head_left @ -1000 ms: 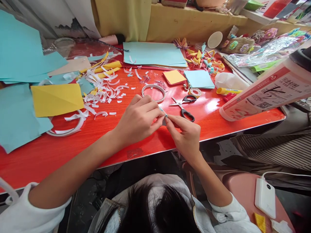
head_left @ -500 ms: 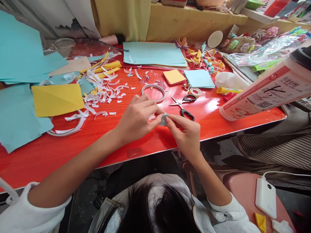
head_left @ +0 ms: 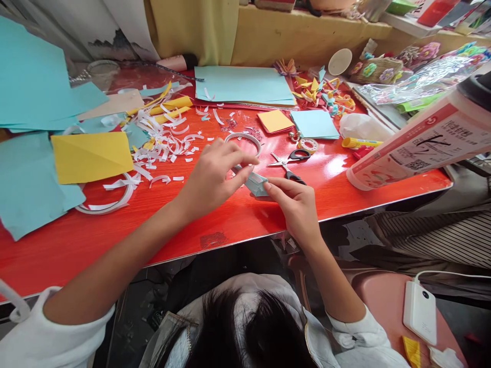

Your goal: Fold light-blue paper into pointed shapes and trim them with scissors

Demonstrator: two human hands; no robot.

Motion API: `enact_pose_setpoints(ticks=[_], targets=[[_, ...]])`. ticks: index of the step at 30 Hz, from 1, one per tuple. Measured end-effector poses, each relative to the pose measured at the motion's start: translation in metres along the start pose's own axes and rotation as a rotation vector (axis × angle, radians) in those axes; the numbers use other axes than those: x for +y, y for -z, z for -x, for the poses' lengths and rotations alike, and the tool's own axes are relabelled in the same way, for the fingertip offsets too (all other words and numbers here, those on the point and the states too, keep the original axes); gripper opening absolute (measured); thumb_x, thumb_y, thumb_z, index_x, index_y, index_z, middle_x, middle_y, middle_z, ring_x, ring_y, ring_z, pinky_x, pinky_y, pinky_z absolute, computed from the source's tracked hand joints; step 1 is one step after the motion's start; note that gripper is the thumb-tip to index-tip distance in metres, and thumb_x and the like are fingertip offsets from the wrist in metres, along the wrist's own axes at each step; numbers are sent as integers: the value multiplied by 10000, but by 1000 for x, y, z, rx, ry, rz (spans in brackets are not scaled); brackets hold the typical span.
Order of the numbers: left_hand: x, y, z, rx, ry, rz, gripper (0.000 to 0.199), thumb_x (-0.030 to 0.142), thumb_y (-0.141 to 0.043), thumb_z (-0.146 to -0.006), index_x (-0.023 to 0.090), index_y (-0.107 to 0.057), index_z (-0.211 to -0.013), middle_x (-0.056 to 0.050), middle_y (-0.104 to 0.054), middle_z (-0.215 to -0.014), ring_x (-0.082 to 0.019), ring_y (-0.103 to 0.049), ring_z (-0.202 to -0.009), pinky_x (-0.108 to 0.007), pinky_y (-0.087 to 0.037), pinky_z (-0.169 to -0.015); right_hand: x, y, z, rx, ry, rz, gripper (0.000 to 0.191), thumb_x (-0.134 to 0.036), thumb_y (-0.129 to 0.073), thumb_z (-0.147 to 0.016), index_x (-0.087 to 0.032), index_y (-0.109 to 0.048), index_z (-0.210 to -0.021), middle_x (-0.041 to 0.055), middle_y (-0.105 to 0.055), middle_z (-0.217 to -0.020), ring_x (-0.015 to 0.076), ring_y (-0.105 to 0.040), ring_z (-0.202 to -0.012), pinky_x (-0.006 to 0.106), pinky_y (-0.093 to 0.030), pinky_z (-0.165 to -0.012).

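A small folded piece of light blue paper (head_left: pixel 258 185) is held at a slant above the red table, near its front edge. My right hand (head_left: pixel 297 207) pinches its right end between thumb and index finger. My left hand (head_left: pixel 217 176) is at the other end, fingers curled round it with thumb and index tips close together; part of the paper is hidden behind them. Just beyond the paper lie scissors (head_left: pixel 284 162) with black handles, blades pointing left. A roll of white tape (head_left: pixel 256 142) lies behind my left hand.
White paper scraps (head_left: pixel 172 135) litter the table's left half, near a yellow sheet (head_left: pixel 92 158) and large blue sheets (head_left: pixel 30 179). Behind are a blue stack (head_left: pixel 241 84), yellow squares (head_left: pixel 275 121) and blue squares (head_left: pixel 316 124). A large cup (head_left: pixel 418 138) leans in at right.
The blue paper now shows longer and flatter between my hands. My left fingers have shifted up and left from the right fingertips; my right hand has barely moved.
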State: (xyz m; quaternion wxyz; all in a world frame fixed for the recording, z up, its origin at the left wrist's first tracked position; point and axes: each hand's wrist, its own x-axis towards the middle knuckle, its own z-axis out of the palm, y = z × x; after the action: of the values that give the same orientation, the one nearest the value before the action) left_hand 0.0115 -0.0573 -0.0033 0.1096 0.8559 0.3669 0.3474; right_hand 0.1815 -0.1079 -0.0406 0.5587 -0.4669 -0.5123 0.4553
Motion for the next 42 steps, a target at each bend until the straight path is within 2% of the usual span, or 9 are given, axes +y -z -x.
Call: enact_pose_setpoints(ticks=[11, 17, 20, 25, 34, 36, 38, 40, 42], targets=[[0, 0, 1, -187, -9, 1, 151, 304, -591, -842, 172, -660, -819, -26, -677, -828, -183, -537, -856, -356, -353, -824, -3, 0, 0, -70, -13, 133, 176, -279, -616, -822, -178, -741, -894, 14, -726, -805, 192, -703, -786, 336, -585, -767], [-1, 3, -2, -166, 284, 399, 60, 227, -565, -826, 175, -595, -832, -3, -652, -806, -135, -584, -754, -285, -436, -691, -5, -1, -7, -121, -119, -68, 352, -475, -524, -860, -179, -708, -908, 35, -713, -816, 185, -706, -759, 325, -589, -711], [1, 0, -2, -143, 323, 641, 104, 153, -536, -818, 184, -540, -918, -12, -643, -888, -131, -613, -828, -273, -475, -712, -3, -1, -9, -198, -133, -77, 268, -405, -640, -802, -185, -685, -948, 33, -719, -882, 169, -698, -816, 314, -574, -779], [2, -5, -1, -190, 332, 597, 161, 155, -495, -848, 182, -559, -993, -32, -624, -1012, -134, -596, -946, -272, -475, -773, -1, 0, -9, -191, -129, -60, 235, -360, -604, -840, -174, -652, -976, 19, -696, -780, 141, -676, -744, 300, -563, -734], [-1, -7, -3, 26, 377, 605, 201, 298, -434, -904, 201, -577, -1006, -25, -615, -1084, -147, -558, -1010, -303, -417, -904, -7, -10, -3, -528, 110, 538, 623, -287, -706, -758, -184, -435, -1310, 60, -654, -1049, 191, -580, -936, 360, -462, -860], [-4, 4, -6, -63, 319, 437, 191, 311, -465, -884, 205, -597, -972, -25, -618, -1057, -174, -533, -1035, -337, -383, -942, -5, -10, -4, -545, 123, 547, 588, -249, -669, -790, -192, -421, -1320, 51, -655, -1040, 183, -578, -910, 351, -461, -841], [-8, 17, -7, -317, 225, 229, 170, 327, -542, -831, 211, -622, -926, -24, -617, -1032, -214, -497, -1070, -376, -342, -969, -3, -8, -4, -520, 98, 498, 513, -230, -629, -819, -194, -443, -1296, 47, -654, -1015, 164, -585, -845, 327, -472, -794], [-13, 28, -6, -635, 139, 189, 302, 348, -560, -816, 250, -587, -1101, -26, -589, -1143, -226, -478, -1104, -363, -346, -950, -1, -7, -4, -465, 67, 419, 416, -218, -582, -850, -191, -476, -1252, 41, -655, -981, 147, -594, -802, 299, -476, -752], [-17, 31, -4, -717, 131, 150, 436, 368, -567, -810, 258, -512, -1229, -45, -557, -1203, -227, -477, -1101, -343, -353, -922, 0, -6, -4, -396, 43, 330, 330, -208, -537, -875, -192, -502, -1204, 38, -661, -968, 143, -614, -820, 281, -477, -744]])
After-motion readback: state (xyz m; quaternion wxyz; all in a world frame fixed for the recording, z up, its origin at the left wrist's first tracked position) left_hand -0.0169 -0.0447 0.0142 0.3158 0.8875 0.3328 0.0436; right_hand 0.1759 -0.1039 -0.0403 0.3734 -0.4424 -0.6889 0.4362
